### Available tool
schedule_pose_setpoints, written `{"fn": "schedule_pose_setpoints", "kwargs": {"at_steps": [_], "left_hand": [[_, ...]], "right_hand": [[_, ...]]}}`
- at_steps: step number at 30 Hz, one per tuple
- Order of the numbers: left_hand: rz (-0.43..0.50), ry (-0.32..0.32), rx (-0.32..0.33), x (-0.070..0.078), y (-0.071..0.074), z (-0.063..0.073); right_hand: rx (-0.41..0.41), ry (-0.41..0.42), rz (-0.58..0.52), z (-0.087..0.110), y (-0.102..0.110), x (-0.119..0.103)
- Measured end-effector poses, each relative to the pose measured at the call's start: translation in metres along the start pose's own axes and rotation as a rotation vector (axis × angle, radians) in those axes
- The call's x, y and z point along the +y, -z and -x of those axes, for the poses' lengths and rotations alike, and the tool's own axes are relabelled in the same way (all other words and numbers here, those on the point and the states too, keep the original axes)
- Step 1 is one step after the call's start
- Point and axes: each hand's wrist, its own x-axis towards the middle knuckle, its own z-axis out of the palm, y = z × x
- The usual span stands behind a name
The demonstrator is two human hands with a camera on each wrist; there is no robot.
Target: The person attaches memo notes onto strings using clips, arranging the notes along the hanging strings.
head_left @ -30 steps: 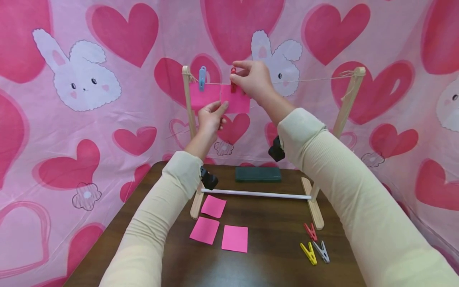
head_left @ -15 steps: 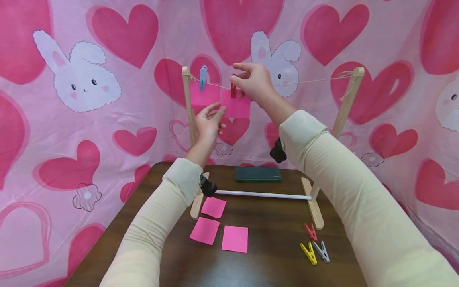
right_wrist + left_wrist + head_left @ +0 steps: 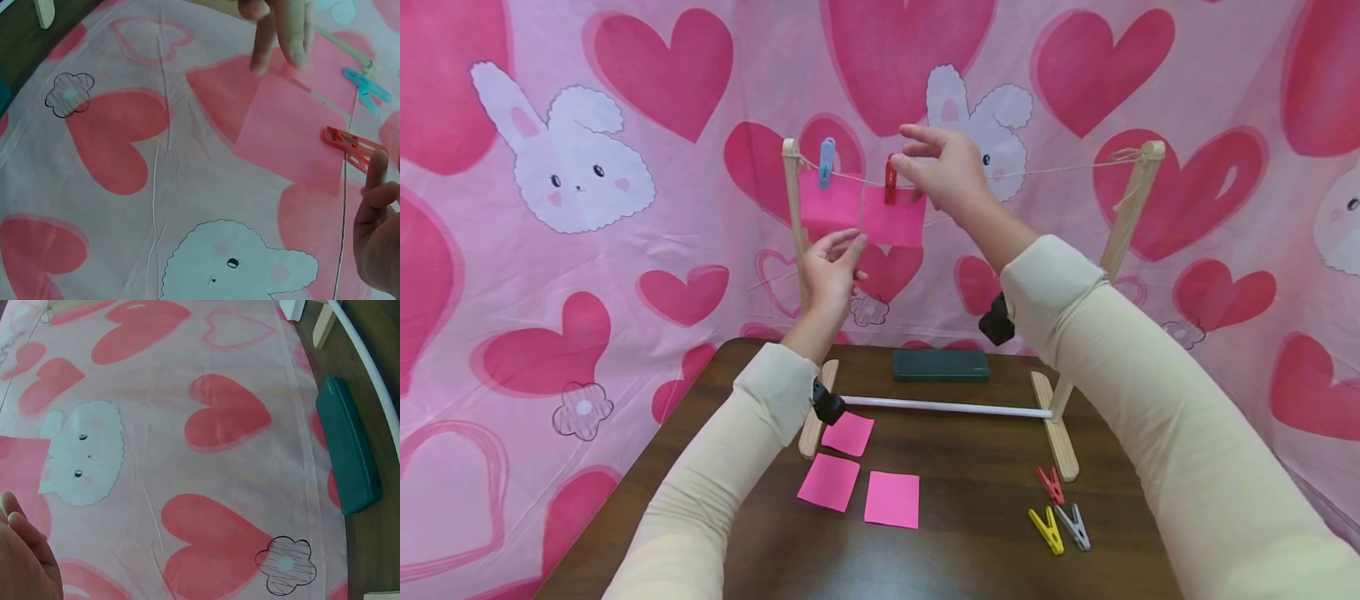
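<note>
A red clothespin (image 3: 891, 181) clips a pink paper square (image 3: 895, 223) to a string (image 3: 1052, 170). My right hand (image 3: 957, 171) is spread beside that clothespin, its fingertips at the upper end. In the right wrist view, a fingertip touches the handle of the red clothespin (image 3: 350, 142). Just below the paper's lower left corner is my left hand (image 3: 829, 271), fingers loosely extended and gripping nothing visible. A second pink square (image 3: 829, 208) hangs to the left under a blue clothespin (image 3: 826, 162). The left wrist view shows only part of my left hand (image 3: 28, 556).
Wooden posts (image 3: 1131, 217) hold the string, joined low by a white rod (image 3: 947, 407). Several pink squares (image 3: 892, 500) lie on the brown table (image 3: 970, 550). Yellow (image 3: 1047, 530), grey (image 3: 1073, 527) and red clothespins (image 3: 1050, 485) lie at right. A green case (image 3: 940, 365) sits behind.
My left hand has lowered away from the paper's corner. My right hand has loosened and shifted right from the red clothespin, which stays on the string. The string and paper have sagged slightly.
</note>
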Motion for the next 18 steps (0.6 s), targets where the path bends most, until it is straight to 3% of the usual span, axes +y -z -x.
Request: {"fn": "schedule_pose_setpoints", "kwargs": {"at_steps": [6,9,12,15,18], "left_hand": [[-0.063,-0.020,0.067,-0.012,0.014,0.011],[-0.111,-0.066,0.096,-0.022,0.023,0.018],[-0.148,-0.114,0.114,-0.035,0.031,0.026],[-0.191,-0.115,0.080,-0.048,0.040,0.034],[-0.300,-0.032,-0.028,-0.062,0.047,0.040]], "right_hand": [[0.107,0.165,-0.053,0.017,0.017,0.012],[0.145,0.251,-0.050,0.030,0.025,0.023],[0.154,0.273,-0.015,0.045,0.034,0.039],[0.136,0.263,0.025,0.058,0.042,0.059],[0.098,0.260,0.056,0.068,0.049,0.084]]}}
